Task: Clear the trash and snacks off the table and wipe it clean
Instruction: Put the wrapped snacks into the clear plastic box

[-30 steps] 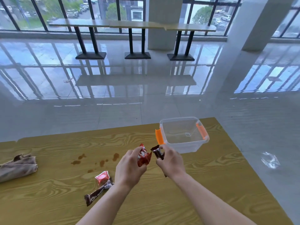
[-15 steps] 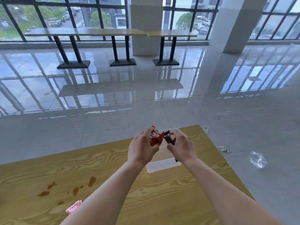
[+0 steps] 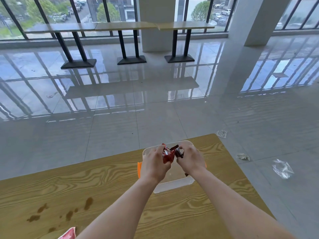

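I've got both hands over the clear plastic container (image 3: 172,184), just below the middle of the frame. My left hand (image 3: 155,165) has its fingers (image 3: 159,150) wrapped around a crumpled red snack wrapper (image 3: 167,155); my right hand (image 3: 190,159) pinches a dark brown wrapper (image 3: 178,151) right beside it, the two packets almost touching. My hands and forearms cover most of the container, so I can't see inside it; only its near wall, far rim and an orange clip (image 3: 139,169) on the left side show.

On the wood-grain surface (image 3: 103,178), brown spill stains (image 3: 69,213) sit at lower left, and a pink-red packet (image 3: 69,234) pokes in at the bottom edge, well apart from the container.

Off the surface, to the right, bits of clear plastic litter (image 3: 283,169) lie on the glossy grey tiled floor (image 3: 155,109). Across the top of the frame, a row of high tables (image 3: 120,25) on black pedestals stands against tall windows (image 3: 51,12), with a white pillar (image 3: 250,31) at upper right.
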